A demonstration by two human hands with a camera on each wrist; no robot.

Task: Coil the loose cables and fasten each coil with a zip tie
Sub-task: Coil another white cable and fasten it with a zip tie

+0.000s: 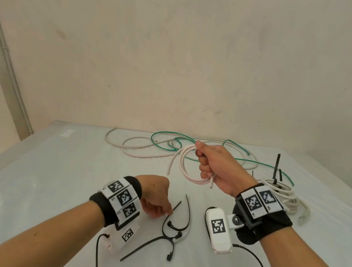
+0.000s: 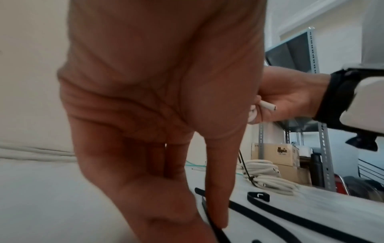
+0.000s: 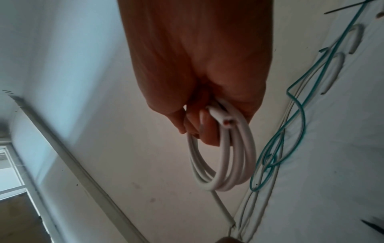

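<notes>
Black zip ties (image 1: 172,228) lie nearest you on the white table (image 1: 53,185); your left hand (image 1: 154,197) pinches one by its strap. Farther off, your right hand (image 1: 217,165) clenches a white cable coil (image 1: 183,163). Beyond, loose white and green cables (image 1: 160,144) sprawl.

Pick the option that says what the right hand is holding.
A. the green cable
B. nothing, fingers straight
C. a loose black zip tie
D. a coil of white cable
D: the right hand has its fingers curled round a white cable coil held up above the table, while the green cable lies behind it on the table and the black zip ties lie near the left hand.
</notes>
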